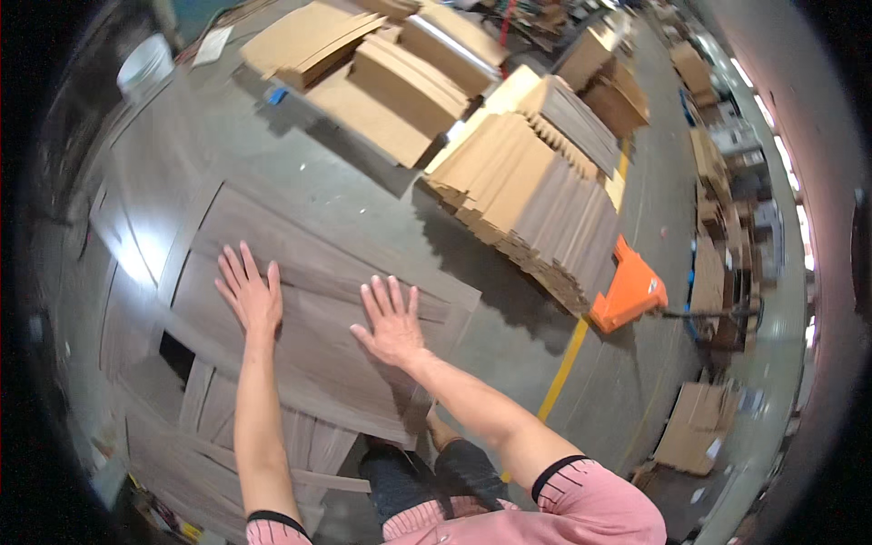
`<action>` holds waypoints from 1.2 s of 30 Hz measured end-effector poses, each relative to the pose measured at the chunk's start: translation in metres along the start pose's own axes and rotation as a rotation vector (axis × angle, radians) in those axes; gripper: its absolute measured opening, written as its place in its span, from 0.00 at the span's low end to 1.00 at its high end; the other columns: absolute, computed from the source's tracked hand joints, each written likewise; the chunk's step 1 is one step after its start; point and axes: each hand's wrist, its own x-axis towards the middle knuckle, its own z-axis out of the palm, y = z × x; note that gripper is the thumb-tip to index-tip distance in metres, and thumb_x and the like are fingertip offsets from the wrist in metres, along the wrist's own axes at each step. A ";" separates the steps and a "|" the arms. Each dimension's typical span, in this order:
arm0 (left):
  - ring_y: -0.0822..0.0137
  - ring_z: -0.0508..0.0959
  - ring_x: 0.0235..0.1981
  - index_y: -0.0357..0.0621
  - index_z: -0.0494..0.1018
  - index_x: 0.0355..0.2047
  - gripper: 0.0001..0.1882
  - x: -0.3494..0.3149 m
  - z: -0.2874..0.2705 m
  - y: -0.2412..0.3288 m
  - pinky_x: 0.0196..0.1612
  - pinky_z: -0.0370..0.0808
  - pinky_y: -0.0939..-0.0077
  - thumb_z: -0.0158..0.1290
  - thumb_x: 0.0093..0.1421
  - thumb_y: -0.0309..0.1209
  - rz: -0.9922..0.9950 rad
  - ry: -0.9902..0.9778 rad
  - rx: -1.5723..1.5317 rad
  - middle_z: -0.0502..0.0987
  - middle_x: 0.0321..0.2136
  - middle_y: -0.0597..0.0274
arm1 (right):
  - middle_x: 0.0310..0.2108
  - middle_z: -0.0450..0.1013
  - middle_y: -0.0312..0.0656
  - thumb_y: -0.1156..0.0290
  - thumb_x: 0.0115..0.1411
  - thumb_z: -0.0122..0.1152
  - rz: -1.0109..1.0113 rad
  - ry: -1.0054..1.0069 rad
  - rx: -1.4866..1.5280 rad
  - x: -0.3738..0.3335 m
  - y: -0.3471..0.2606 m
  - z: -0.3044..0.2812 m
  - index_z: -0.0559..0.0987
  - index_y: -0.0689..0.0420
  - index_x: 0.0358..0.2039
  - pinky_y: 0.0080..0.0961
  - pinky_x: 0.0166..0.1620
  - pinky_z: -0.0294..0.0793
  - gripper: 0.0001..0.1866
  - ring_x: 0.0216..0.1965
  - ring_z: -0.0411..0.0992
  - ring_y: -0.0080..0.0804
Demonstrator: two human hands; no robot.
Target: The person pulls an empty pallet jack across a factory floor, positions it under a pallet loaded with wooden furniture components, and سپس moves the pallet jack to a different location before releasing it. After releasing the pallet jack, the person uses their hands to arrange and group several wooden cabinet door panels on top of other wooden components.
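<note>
A large grey-brown wood-grain panel (300,272) lies flat in front of me on a stack of similar panels. My left hand (250,295) rests palm down on it, fingers spread. My right hand (392,320) also lies flat on the same panel, a little to the right, fingers apart. Neither hand grips anything. My knees and a foot show below the panel's near edge.
More wood-grain panels (154,182) lie to the left and below. Pallets of flat cardboard sheets (536,191) stand ahead and to the right. An orange pallet jack (629,291) sits by a yellow floor line (563,363). A white bucket (145,64) stands far left.
</note>
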 end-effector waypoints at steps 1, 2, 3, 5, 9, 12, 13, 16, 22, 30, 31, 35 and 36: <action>0.49 0.38 0.73 0.52 0.44 0.72 0.40 -0.012 0.001 0.007 0.69 0.36 0.41 0.43 0.66 0.53 -0.013 -0.073 0.039 0.40 0.72 0.51 | 0.72 0.41 0.46 0.44 0.65 0.46 0.012 -0.089 0.067 -0.003 -0.002 0.002 0.50 0.52 0.71 0.61 0.69 0.32 0.41 0.73 0.35 0.50; 0.49 0.38 0.73 0.52 0.44 0.72 0.40 -0.022 0.002 0.015 0.69 0.36 0.41 0.43 0.66 0.53 0.039 -0.012 0.011 0.40 0.72 0.51 | 0.72 0.41 0.46 0.44 0.65 0.46 0.034 -0.057 0.051 -0.005 -0.003 0.003 0.50 0.52 0.71 0.61 0.69 0.32 0.41 0.73 0.35 0.50; 0.49 0.38 0.73 0.52 0.43 0.72 0.41 -0.031 0.000 0.020 0.69 0.36 0.41 0.44 0.66 0.53 0.056 -0.062 0.034 0.40 0.72 0.52 | 0.73 0.40 0.46 0.42 0.64 0.46 0.010 -0.062 0.069 -0.006 -0.002 0.002 0.49 0.52 0.71 0.61 0.69 0.32 0.42 0.73 0.34 0.50; 0.49 0.38 0.73 0.52 0.43 0.72 0.41 -0.036 -0.009 0.027 0.69 0.37 0.40 0.44 0.65 0.53 0.069 -0.104 0.060 0.39 0.72 0.53 | 0.73 0.40 0.46 0.41 0.63 0.47 -0.022 -0.059 0.086 -0.006 0.001 -0.002 0.48 0.53 0.71 0.62 0.69 0.32 0.44 0.73 0.32 0.51; 0.51 0.44 0.72 0.50 0.54 0.69 0.36 -0.028 -0.040 0.020 0.69 0.41 0.42 0.46 0.66 0.51 0.009 -0.287 -0.125 0.45 0.71 0.54 | 0.73 0.40 0.44 0.42 0.62 0.49 -0.022 -0.207 0.154 -0.002 0.008 -0.026 0.49 0.51 0.71 0.58 0.70 0.34 0.44 0.74 0.33 0.48; 0.51 0.53 0.69 0.47 0.66 0.62 0.28 -0.052 -0.059 -0.004 0.68 0.46 0.43 0.48 0.66 0.47 -0.049 -0.166 -0.251 0.55 0.69 0.52 | 0.72 0.47 0.42 0.45 0.62 0.51 0.032 -0.166 0.311 -0.005 0.015 -0.043 0.54 0.50 0.69 0.54 0.70 0.38 0.40 0.73 0.40 0.44; 0.50 0.55 0.69 0.46 0.66 0.61 0.27 -0.079 -0.061 -0.015 0.68 0.48 0.44 0.48 0.66 0.46 -0.026 -0.063 -0.221 0.56 0.68 0.51 | 0.70 0.52 0.41 0.46 0.61 0.52 0.104 -0.089 0.433 -0.010 0.017 -0.046 0.59 0.50 0.68 0.52 0.70 0.41 0.38 0.72 0.44 0.42; 0.49 0.56 0.68 0.43 0.70 0.57 0.25 -0.193 -0.063 -0.058 0.66 0.52 0.46 0.53 0.62 0.39 -0.093 0.052 -0.154 0.57 0.66 0.48 | 0.63 0.64 0.40 0.51 0.60 0.57 0.070 0.200 0.451 -0.058 0.023 -0.040 0.70 0.50 0.60 0.49 0.68 0.47 0.30 0.68 0.54 0.41; 0.40 0.56 0.66 0.46 0.61 0.64 0.38 -0.388 -0.041 -0.133 0.64 0.57 0.45 0.59 0.56 0.45 -0.924 -0.031 0.025 0.56 0.64 0.34 | 0.58 0.68 0.40 0.56 0.58 0.61 0.213 0.106 0.603 -0.207 0.009 -0.011 0.74 0.49 0.55 0.47 0.65 0.53 0.25 0.64 0.60 0.44; 0.51 0.67 0.57 0.36 0.61 0.57 0.31 -0.388 -0.017 -0.173 0.62 0.62 0.61 0.59 0.55 0.28 -1.042 -0.008 -0.401 0.65 0.54 0.43 | 0.55 0.70 0.39 0.56 0.57 0.62 0.004 -0.036 0.659 -0.259 -0.035 -0.008 0.76 0.47 0.53 0.45 0.62 0.59 0.24 0.61 0.63 0.44; 0.54 0.67 0.56 0.35 0.61 0.57 0.29 -0.386 -0.018 -0.170 0.61 0.63 0.64 0.58 0.56 0.26 -1.041 0.022 -0.479 0.65 0.53 0.45 | 0.55 0.70 0.39 0.56 0.57 0.62 -0.033 -0.052 0.682 -0.253 -0.039 -0.010 0.76 0.47 0.53 0.45 0.62 0.59 0.24 0.61 0.63 0.44; 0.61 0.69 0.49 0.34 0.64 0.50 0.18 -0.368 -0.034 -0.132 0.54 0.66 0.69 0.54 0.62 0.27 -0.995 0.267 -0.865 0.68 0.46 0.54 | 0.55 0.70 0.42 0.58 0.56 0.64 -0.090 -0.028 0.744 -0.227 -0.057 -0.025 0.75 0.50 0.53 0.43 0.59 0.64 0.24 0.58 0.66 0.45; 0.63 0.70 0.46 0.34 0.65 0.48 0.16 -0.359 -0.044 -0.119 0.52 0.67 0.70 0.54 0.64 0.28 -0.925 0.292 -0.931 0.69 0.43 0.57 | 0.55 0.70 0.43 0.58 0.56 0.65 -0.087 0.012 0.777 -0.222 -0.062 -0.030 0.75 0.52 0.52 0.43 0.59 0.64 0.24 0.58 0.66 0.46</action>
